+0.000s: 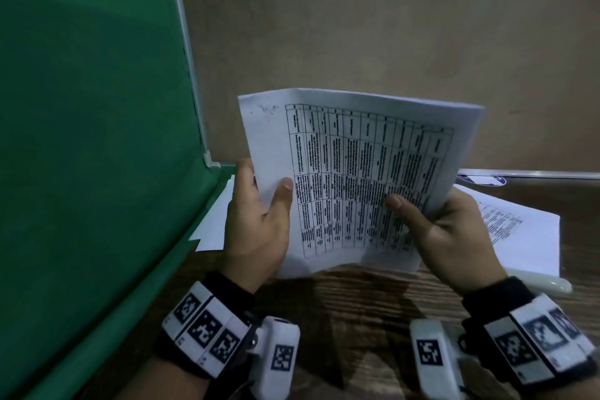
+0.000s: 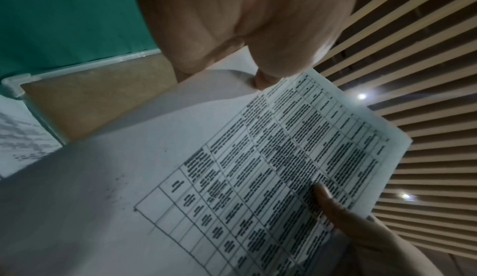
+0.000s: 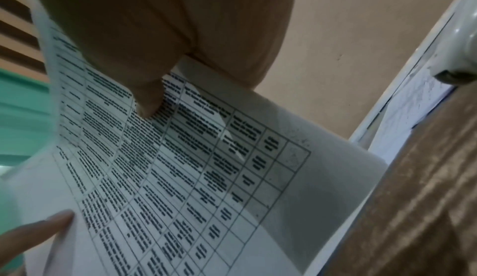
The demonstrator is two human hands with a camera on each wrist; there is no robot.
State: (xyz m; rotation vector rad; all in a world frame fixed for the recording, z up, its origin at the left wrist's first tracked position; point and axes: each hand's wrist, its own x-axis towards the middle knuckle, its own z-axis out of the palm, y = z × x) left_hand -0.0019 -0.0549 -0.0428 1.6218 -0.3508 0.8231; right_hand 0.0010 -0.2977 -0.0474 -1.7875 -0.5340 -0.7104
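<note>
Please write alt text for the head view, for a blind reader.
A left hand and a right hand hold a stack of printed papers upright over a wooden table, thumbs on the front page. More printed sheets lie on the table to the right, and a green board stands at the left.

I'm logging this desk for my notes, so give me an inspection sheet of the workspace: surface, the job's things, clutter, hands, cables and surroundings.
Surface: wooden table, dark grain, partly in shadow.
Job's things: printed stack, a gridded table on its front sheet, held up off the table and bowed.
Clutter: loose printed pages lying at the right; white paper at the left; white tube-like item near the right wrist, too blurred to identify.
Hands: left hand grips the printed stack's left edge, thumb in front; right hand grips its lower right part, thumb on the print.
Cables: nothing seen.
Surroundings: green board with a pale frame at the left; tan wall behind; slatted ceiling with spotlights.
</note>
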